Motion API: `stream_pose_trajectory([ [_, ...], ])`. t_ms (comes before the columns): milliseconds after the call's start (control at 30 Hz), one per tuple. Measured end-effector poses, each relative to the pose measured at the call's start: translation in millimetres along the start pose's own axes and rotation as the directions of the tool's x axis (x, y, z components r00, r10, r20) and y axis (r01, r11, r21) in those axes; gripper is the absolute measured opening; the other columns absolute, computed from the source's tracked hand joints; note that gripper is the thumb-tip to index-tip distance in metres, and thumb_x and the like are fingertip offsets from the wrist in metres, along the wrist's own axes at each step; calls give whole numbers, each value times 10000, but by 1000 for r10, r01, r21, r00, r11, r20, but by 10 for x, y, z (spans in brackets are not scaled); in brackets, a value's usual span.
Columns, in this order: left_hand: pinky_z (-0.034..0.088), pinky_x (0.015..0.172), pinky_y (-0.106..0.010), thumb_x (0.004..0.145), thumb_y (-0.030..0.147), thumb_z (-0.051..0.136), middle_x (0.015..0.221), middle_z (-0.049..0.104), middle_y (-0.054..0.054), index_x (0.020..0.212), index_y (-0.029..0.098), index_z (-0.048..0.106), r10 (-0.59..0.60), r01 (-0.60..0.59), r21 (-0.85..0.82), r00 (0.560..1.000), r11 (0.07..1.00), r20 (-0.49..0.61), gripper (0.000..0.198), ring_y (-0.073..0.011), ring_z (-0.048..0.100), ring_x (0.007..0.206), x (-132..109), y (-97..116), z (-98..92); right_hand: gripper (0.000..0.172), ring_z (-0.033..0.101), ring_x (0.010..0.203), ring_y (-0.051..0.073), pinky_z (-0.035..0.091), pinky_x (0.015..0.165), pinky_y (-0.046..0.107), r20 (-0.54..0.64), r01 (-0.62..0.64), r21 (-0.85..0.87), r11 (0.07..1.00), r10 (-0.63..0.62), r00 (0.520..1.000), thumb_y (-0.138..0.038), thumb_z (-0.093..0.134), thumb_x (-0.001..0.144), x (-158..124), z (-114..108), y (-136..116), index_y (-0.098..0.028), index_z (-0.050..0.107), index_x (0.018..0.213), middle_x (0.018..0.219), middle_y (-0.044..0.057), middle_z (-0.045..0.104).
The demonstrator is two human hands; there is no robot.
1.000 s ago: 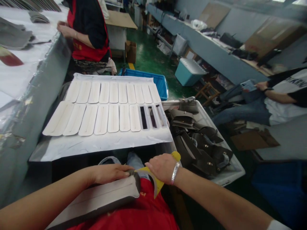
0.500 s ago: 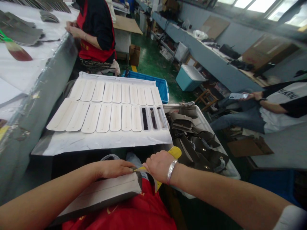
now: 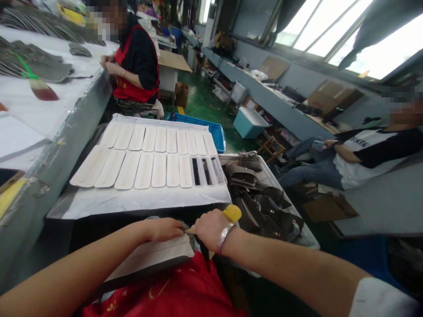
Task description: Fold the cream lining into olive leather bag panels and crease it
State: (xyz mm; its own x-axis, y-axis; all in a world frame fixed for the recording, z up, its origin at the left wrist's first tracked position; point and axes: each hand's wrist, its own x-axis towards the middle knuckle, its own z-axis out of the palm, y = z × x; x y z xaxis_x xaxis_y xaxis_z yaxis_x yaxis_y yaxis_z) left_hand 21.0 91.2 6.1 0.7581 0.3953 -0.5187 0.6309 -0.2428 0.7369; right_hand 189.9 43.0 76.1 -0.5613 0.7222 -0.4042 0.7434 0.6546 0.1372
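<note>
A dark grey, box-like bag piece (image 3: 155,254) with a long white panel on its upper side lies across my lap, on the red apron (image 3: 175,286). My left hand (image 3: 165,229) is closed over its far edge, with the fingertips at the right-hand corner. Close beside them, my right hand (image 3: 209,229) is wrapped round a yellow tool (image 3: 233,213) with a rounded end. A thin tip of it reaches the corner of the bag piece by my left fingers; its kind is mostly hidden by the hand.
Ahead, a white-covered board (image 3: 145,200) bears two rows of white panels (image 3: 139,169). On the right stands a white crate (image 3: 299,240) of dark grey bags (image 3: 246,176). A worktable (image 3: 82,94) runs along the left. One person works there; another sits at right.
My view has tilted up a little and shifted. The right hand has drawn slightly closer to the left at the corner, and its wrist has turned a little. Both grips stay.
</note>
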Motion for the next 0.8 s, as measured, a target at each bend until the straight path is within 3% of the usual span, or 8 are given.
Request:
stream_pose_trajectory([
  [100,362,968,-348,816,358,414,1269,542,-79,1260,177,490,-7,7,-28,1000,1000,-9,485,-252,511,1122,-69,-34,24,381,640,681,217,471,571,320,-32,-182,83,980,185,982,-344,330,932,-275,181,27,-165,635,791,720,70,671],
  [200,328,1004,-300,832,379,400,1299,520,-18,1280,227,467,13,-14,-74,1000,997,-22,478,-207,486,1157,-120,-82,33,430,649,695,194,459,577,279,6,-319,124,940,321,947,-345,271,951,-500,387,6,-177,633,790,723,56,671],
  [300,316,1015,-297,849,444,378,1310,508,-39,1282,192,471,21,-23,-88,999,996,-25,509,-209,475,1171,-138,-69,23,414,650,711,188,454,586,272,-12,-361,144,921,367,930,-314,271,955,-600,512,-14,-184,628,791,726,43,669],
  [400,337,994,-305,850,464,382,1281,534,-64,1272,169,484,29,-30,-73,999,997,-23,526,-219,498,1143,-127,-21,10,406,646,712,189,451,597,275,-58,-380,154,912,392,918,-336,280,953,-569,504,-16,-182,617,787,738,48,667],
  [500,355,971,-315,849,426,395,1257,555,-63,1257,184,501,25,-26,-56,999,998,-24,486,-221,519,1112,-111,-2,7,414,638,724,201,452,629,299,-104,-352,144,925,368,924,-373,276,951,-444,402,-6,-178,606,795,760,54,662],
  [667,349,970,-302,844,412,401,1273,541,-73,1265,166,491,22,-24,-46,999,999,-30,496,-221,507,1127,-110,-13,7,399,628,734,222,452,635,343,-148,-161,76,984,171,974,-356,295,948,-210,194,29,-155,612,812,777,75,660],
  [800,358,960,-300,839,404,403,1255,556,-67,1247,169,510,29,-30,-42,999,999,-33,483,-223,516,1113,-104,-5,16,362,626,719,241,464,605,362,-138,-84,17,996,86,987,-315,335,936,-141,96,55,-136,619,799,760,89,660],
])
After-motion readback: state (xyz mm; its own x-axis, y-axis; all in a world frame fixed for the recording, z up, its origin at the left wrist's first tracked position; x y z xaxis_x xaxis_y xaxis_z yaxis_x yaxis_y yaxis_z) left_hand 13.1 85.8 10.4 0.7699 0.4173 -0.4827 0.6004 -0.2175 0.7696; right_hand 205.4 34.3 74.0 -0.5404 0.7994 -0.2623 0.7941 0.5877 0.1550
